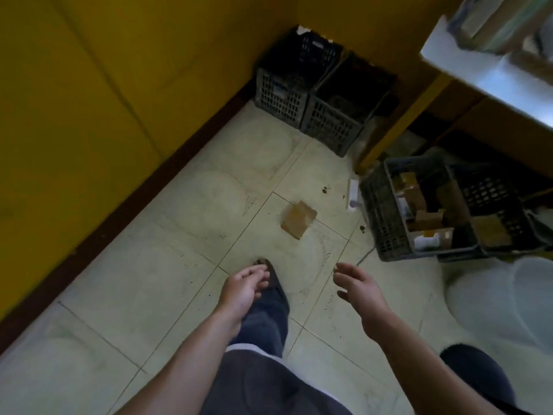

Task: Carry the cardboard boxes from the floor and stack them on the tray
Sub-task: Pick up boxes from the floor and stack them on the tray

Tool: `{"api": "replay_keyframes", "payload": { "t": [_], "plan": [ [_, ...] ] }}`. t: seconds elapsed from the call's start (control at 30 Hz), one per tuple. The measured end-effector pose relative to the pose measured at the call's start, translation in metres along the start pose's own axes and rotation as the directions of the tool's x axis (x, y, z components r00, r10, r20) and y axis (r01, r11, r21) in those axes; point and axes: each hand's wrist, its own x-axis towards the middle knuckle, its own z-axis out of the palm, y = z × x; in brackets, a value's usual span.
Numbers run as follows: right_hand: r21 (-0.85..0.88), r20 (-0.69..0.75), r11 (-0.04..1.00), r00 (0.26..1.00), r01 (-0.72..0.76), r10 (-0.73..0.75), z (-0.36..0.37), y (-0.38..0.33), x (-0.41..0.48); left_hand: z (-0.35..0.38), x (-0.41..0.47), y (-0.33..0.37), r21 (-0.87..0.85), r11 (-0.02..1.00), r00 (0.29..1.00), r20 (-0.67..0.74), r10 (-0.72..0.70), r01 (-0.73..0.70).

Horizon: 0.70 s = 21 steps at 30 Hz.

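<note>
Cardboard box (298, 220): was seen lying flat on the tiled floor (179, 265), touched by neither hand.
Left hand (242, 290): was held out short of the box, fingers loosely curled, nothing gripped.
Right hand (357, 287): was held out short of the box, fingers relaxed and spread, nothing gripped.
Grey crate (386, 217): was set right of the box, with cartons (425, 220) inside.
Black crates (281, 97): were placed beyond the box, against the yellow wall (89, 100).
Metal surface (493, 76): was seen blurred, well beyond the box, to the right.
</note>
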Motion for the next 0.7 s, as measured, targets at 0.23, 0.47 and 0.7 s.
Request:
{"api": "replay_keyframes", "payload": {
  "t": [0.23,0.47,0.7],
  "plan": [
    [-0.176,0.054,0.979,0.991,-0.108,0.119,-0.009,-0.062,0.137,0.032,0.115,0.048,-0.053,0.989,0.989,-0.051,-0.142,0.139],
    [-0.366,0.118,0.919,0.973,-0.144,0.2,-0.019,-0.106,0.283,0.051,0.222,0.083,-0.082,0.978,0.961,-0.186,-0.205,0.192],
    [-0.623,0.25,0.782,0.945,-0.011,0.212,-0.015,-0.094,0.434,0.103,0.313,0.051,-0.239,0.931,0.899,-0.278,-0.339,0.277]
  ]
}}
